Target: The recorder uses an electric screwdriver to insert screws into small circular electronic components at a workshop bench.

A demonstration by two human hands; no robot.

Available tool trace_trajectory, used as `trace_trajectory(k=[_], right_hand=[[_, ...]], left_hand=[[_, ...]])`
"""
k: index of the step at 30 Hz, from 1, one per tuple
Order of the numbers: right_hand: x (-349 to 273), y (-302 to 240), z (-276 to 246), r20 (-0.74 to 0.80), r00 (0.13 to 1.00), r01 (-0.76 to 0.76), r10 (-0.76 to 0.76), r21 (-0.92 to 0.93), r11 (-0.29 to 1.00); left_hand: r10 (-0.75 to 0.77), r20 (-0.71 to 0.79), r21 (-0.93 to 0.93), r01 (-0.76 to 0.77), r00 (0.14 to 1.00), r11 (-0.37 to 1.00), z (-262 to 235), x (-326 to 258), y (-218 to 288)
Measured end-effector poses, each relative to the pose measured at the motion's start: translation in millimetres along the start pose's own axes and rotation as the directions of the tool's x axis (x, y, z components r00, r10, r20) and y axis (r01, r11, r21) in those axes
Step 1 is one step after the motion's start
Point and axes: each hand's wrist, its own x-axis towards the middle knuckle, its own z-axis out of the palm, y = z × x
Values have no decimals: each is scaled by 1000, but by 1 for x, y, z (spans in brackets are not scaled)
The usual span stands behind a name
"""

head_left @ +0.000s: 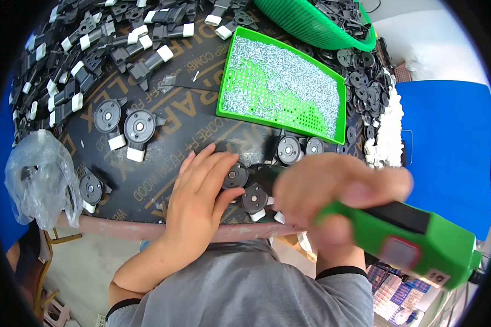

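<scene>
My left hand rests near the table's front edge. Its fingers and thumb close around a black round part with a pale centre. My right hand, smeared by motion, grips a green electric screwdriver. The driver's dark front end points left at the part under my left hand; where its tip meets the part cannot be made out. Just below sits another black round part with a white end. Two more round parts, one of them a black disc, lie above the driver's front.
A green tray of small silver screws stands beyond my hands. Black parts with white ends heap at the far left, near a clear plastic bag. A green basket, black discs and white pieces crowd the far right.
</scene>
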Motion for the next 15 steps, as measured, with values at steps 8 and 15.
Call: trace_trajectory(k=[8, 15], right_hand=[[6, 27, -58, -537, 841, 50, -74, -59, 997], [3, 53, -68, -542, 838, 73, -62, -1, 997]], left_hand=[[18, 45, 45, -20, 999, 999, 12, 6, 11], [-2, 69, -27, 4, 998, 1000, 10, 9, 8]])
